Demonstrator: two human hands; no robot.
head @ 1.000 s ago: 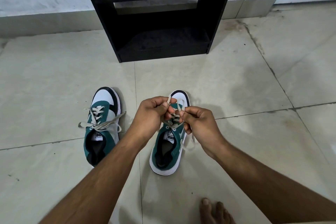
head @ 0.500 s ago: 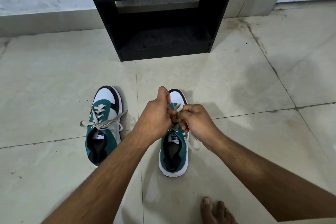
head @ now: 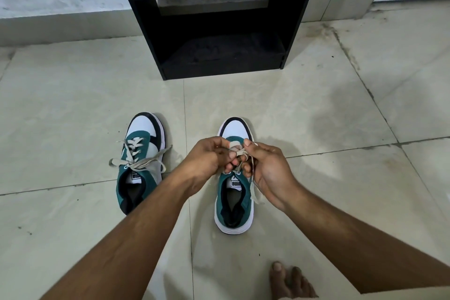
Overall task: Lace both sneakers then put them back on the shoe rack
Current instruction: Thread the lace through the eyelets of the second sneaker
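Two green, white and black sneakers stand on the tiled floor, toes toward the rack. The left sneaker (head: 140,161) has its grey lace tied in a bow with loose ends. Over the right sneaker (head: 234,200) my left hand (head: 209,158) and my right hand (head: 265,165) meet, each pinching part of its grey lace (head: 239,152) above the tongue. A loose lace end hangs down the shoe's right side. The black shoe rack (head: 219,22) stands against the wall straight ahead, its shelves bare.
Pale floor tiles (head: 316,109) with dark grout lines stretch all around. A white wall with a tiled skirting runs behind the rack. My bare toes (head: 289,280) show at the bottom edge, right of centre.
The right sneaker has turned to point straight at the rack. My hands have shifted on its lace and moved slightly apart, with the left hand's fingers now turned lower.
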